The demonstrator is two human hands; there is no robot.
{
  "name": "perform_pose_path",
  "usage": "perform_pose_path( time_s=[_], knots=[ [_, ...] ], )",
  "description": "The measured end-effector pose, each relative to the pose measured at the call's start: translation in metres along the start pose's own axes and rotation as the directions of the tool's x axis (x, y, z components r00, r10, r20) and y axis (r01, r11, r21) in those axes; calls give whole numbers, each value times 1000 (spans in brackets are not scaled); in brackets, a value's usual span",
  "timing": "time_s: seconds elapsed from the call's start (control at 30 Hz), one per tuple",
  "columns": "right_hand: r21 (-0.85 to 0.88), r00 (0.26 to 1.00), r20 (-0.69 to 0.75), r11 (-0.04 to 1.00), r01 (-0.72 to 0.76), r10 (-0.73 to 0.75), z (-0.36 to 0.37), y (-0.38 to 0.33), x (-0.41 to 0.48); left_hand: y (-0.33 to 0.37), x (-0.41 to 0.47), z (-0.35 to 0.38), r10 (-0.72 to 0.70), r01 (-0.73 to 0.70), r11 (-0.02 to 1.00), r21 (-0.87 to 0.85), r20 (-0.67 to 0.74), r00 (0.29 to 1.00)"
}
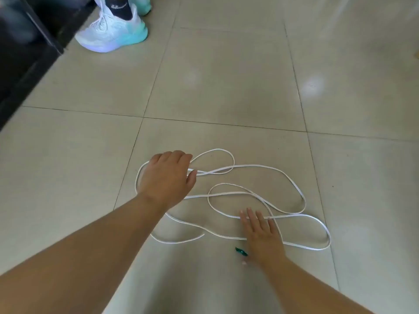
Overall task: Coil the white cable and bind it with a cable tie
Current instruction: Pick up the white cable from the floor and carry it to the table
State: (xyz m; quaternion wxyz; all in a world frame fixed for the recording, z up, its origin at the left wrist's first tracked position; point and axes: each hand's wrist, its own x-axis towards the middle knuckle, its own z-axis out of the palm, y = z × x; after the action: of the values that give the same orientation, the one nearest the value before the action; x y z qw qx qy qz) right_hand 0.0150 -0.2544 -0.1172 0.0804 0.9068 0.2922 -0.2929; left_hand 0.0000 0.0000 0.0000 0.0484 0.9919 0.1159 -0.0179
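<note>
A long white cable (pixel 292 180) lies in loose, overlapping loops on the tiled floor. My left hand (pixel 169 177) hovers over the cable's left loops, fingers curled down toward a strand; whether it grips is hidden. My right hand (pixel 260 232) lies flat, palm down with fingers spread, on strands at the lower right. A small green cable tie (pixel 240 251) lies on the floor right beside my right hand's thumb. One free cable end (pixel 203 235) rests near the lower middle.
Another person's feet in white and teal sneakers (pixel 113 30) stand at the top left. Dark furniture (pixel 25 53) runs along the left edge. Beige floor tiles (pixel 226 75) stretch beyond the cable.
</note>
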Motion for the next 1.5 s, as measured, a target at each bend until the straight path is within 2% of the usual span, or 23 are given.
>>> perform_pose_path(
  time_s=[0.1,0.27,0.5,0.73,0.83,0.93,1.03,1.1,1.17,1.23,1.33,1.4,1.5],
  knots=[
    [-27,999,7,999,34,-33,0,4,13,-6,1,7,11,-12,1000,-17,-53,999],
    [-54,990,-72,992,118,-122,-21,7,51,-14,-1,13,-5,3,1000,-21,-74,997],
    [-172,970,-38,958,229,-239,-61,-3,103,-26,1,20,-29,29,999,-19,-24,999],
    [-190,974,-10,957,220,-226,-82,-4,133,-34,0,31,-59,59,998,-3,36,998],
    [-142,978,7,968,209,-210,-87,-3,146,-37,1,34,-71,71,997,2,56,996],
    [-12,966,-19,967,256,-256,-88,-1,153,-38,3,36,-84,84,996,3,73,994],
    [160,956,-96,943,291,-278,-85,3,156,-36,4,37,-98,99,995,-12,79,992],
    [196,947,-166,932,306,-276,-81,4,155,-35,4,37,-97,98,995,-13,71,993],
    [236,941,-234,925,298,-244,-76,4,154,-34,4,38,-84,84,996,-8,60,995],
    [354,952,-259,902,248,-160,-73,3,153,-33,5,38,-73,73,997,0,48,996],
    [493,990,-140,864,100,-35,-80,4,155,-32,4,39,-65,64,998,15,36,997],
    [476,999,-48,878,44,-24,-86,4,158,-31,3,39,-68,67,998,12,44,997],
    [427,1000,-19,904,19,-12,-89,2,156,-29,2,40,-75,75,997,6,72,995]
  ],
)
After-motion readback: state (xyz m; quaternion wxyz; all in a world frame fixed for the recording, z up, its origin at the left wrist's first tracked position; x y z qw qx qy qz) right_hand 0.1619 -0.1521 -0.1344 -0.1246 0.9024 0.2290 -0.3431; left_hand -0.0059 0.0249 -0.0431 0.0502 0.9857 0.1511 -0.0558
